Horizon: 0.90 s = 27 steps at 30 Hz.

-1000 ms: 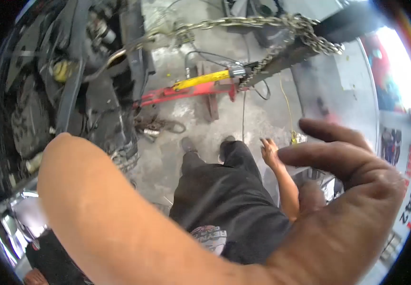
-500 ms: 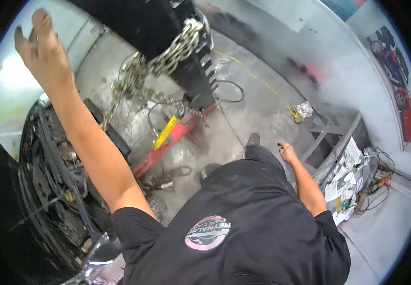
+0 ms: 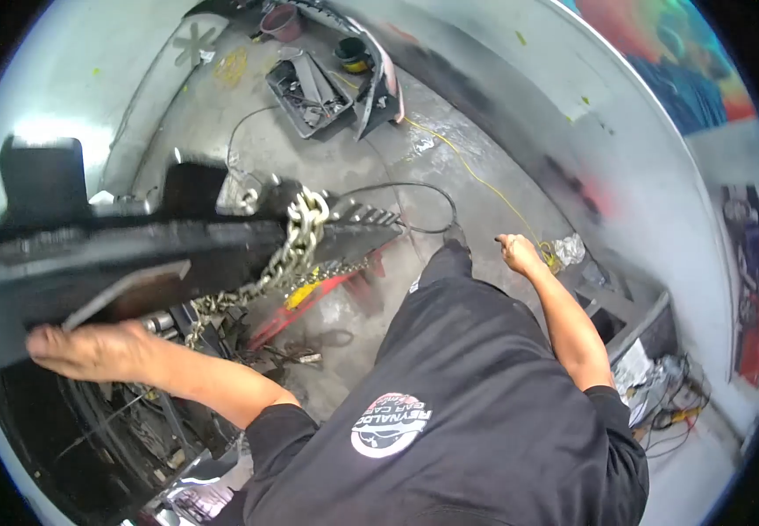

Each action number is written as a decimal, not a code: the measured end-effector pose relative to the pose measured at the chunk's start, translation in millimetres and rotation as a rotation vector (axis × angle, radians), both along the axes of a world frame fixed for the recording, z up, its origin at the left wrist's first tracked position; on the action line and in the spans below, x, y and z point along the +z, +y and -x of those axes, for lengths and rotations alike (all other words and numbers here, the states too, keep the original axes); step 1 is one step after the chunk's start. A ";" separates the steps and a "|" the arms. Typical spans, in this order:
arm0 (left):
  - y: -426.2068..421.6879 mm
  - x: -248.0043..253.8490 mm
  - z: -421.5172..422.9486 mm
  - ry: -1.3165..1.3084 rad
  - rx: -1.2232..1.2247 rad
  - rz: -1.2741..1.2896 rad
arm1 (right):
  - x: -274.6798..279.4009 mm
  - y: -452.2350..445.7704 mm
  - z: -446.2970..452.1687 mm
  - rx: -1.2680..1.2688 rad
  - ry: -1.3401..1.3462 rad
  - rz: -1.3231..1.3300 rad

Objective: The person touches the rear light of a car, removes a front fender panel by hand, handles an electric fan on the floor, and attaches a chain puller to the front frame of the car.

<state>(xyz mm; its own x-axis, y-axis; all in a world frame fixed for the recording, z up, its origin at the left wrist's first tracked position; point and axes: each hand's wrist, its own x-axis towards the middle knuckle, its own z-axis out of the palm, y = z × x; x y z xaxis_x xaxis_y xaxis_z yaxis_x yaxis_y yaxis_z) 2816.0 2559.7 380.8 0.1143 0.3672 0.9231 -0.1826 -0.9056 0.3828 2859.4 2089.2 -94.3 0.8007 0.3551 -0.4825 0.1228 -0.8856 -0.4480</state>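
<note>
My left hand (image 3: 99,352) is against the lower edge of a long black steel beam (image 3: 221,254), fingers stretched out along it rather than wrapped round. A heavy metal chain (image 3: 302,230) loops over the beam and hangs down near its right end. My right hand (image 3: 520,252) is held away from my body over the floor, fingers partly curled, with nothing visible in it. Below the beam, a red metal bar (image 3: 300,309) and a yellow cylinder (image 3: 302,294) show in part. Under my left arm lies the exposed front of a vehicle (image 3: 125,430), partly hidden.
A grey bin of parts (image 3: 309,96) and a dark red bucket (image 3: 283,24) stand at the back. A yellow cord (image 3: 476,175) and black hose (image 3: 432,188) cross the floor. On the right is a grey metal frame (image 3: 642,316) beside papers and cables (image 3: 660,394).
The black beam has swung down across the left side, chain with it. My left hand has lowered from the upper left to the beam's edge. My right hand has moved slightly up and left in view.
</note>
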 end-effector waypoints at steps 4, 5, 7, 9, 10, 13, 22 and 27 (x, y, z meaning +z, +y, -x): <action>7.5 -2.8 -3.4 -0.095 -0.032 0.065 | -28.3 -18.9 -82.5 0.075 -0.030 0.014; 8.2 -0.2 -3.0 -0.095 -0.051 0.080 | -37.0 -23.5 -100.0 0.090 -0.040 0.005; 0.4 4.6 -9.3 0.013 0.043 0.091 | -52.0 -22.4 -146.1 0.024 0.052 0.089; -10.0 2.0 -11.9 0.125 0.102 0.110 | -56.1 -11.0 -196.7 0.064 0.089 0.140; -7.8 -1.5 -13.4 0.150 0.071 0.063 | -57.6 0.9 -223.6 0.116 0.090 0.166; 16.5 1.3 19.0 0.266 0.248 0.246 | -72.7 41.6 -296.5 0.293 0.027 0.112; 6.7 6.8 4.8 0.148 -0.095 0.574 | -47.0 224.8 -514.5 0.889 -0.057 0.171; -2.9 15.5 20.7 0.102 -0.420 0.891 | -71.9 314.3 -547.9 0.978 -0.095 0.180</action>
<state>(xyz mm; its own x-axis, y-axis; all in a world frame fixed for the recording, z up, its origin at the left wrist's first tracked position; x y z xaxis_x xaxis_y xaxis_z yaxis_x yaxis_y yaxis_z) 2795.3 2556.8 396.4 0.4580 0.8339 0.3079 -0.3512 -0.1485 0.9245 3407.3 2403.5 -166.2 0.2332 0.8068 -0.5428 0.8625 -0.4294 -0.2678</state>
